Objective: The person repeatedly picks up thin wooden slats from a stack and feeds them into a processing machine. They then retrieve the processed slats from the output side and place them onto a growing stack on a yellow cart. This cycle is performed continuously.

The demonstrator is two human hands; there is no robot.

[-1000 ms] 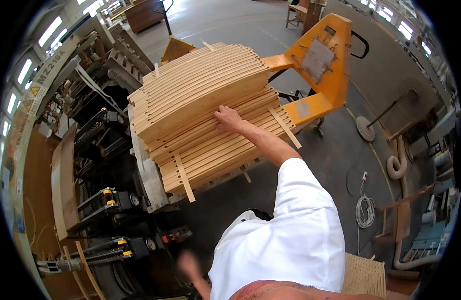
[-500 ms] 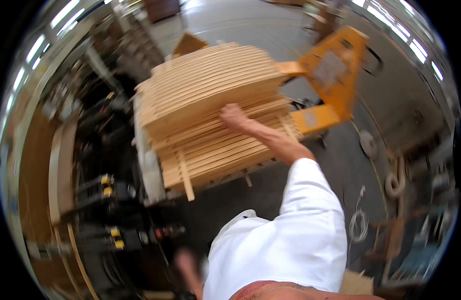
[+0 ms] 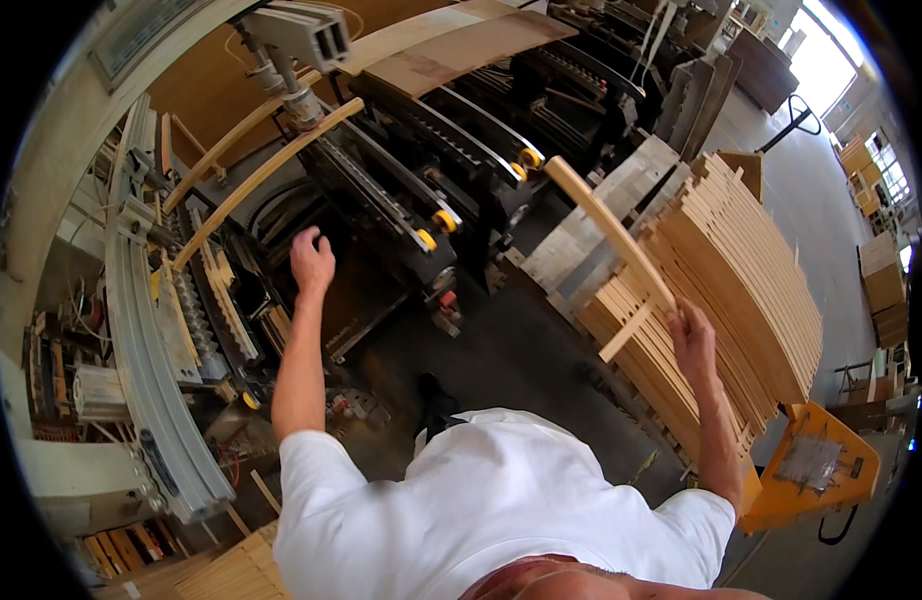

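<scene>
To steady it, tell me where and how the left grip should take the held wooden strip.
Probably pinch the wooden strip across its slim free end, from the left: that end points forward-left, and the right grip holds the other.

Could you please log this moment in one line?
right hand: gripping wooden strip | left hand: empty, near machine | wooden stack: at right

The right hand (image 3: 693,335) grips one end of a wooden strip (image 3: 609,230) beside a stack of wood (image 3: 746,285). The left hand (image 3: 312,262), loosely curled around nothing, is near two wooden bars (image 3: 271,178) on a machine (image 3: 381,185). A yellow pallet truck (image 3: 781,490) stands against the stack.
</scene>
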